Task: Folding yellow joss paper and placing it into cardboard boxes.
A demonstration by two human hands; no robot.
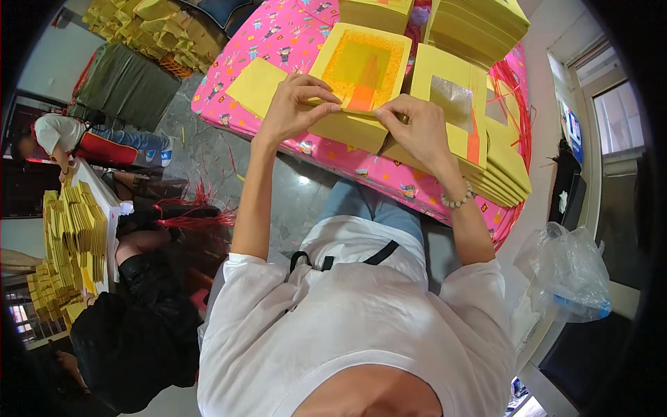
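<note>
On a pink patterned table cover (285, 48) stands a stack of yellow joss paper (361, 66), whose top sheet bears a gold foil patch, a rough orange-yellow border and an orange stripe. My left hand (299, 108) is closed at the near edge of this top sheet, thumb and fingertips together. Close by on the right, my right hand (417, 125) pinches the same edge. A slightly raised strip of paper shows between the two hands. Just right of them lies a stack with a silver foil square (451, 101). A plain yellow sheet (256, 87) lies left of my left hand.
Taller yellow paper stacks (476, 31) stand at the back. Red strings (514, 104) hang over the right edge. A clear plastic bag (566, 271) is at the right. Left, a person in black (135, 340) sits by a table with yellow bundles (76, 233); another person (59, 135) bends beyond.
</note>
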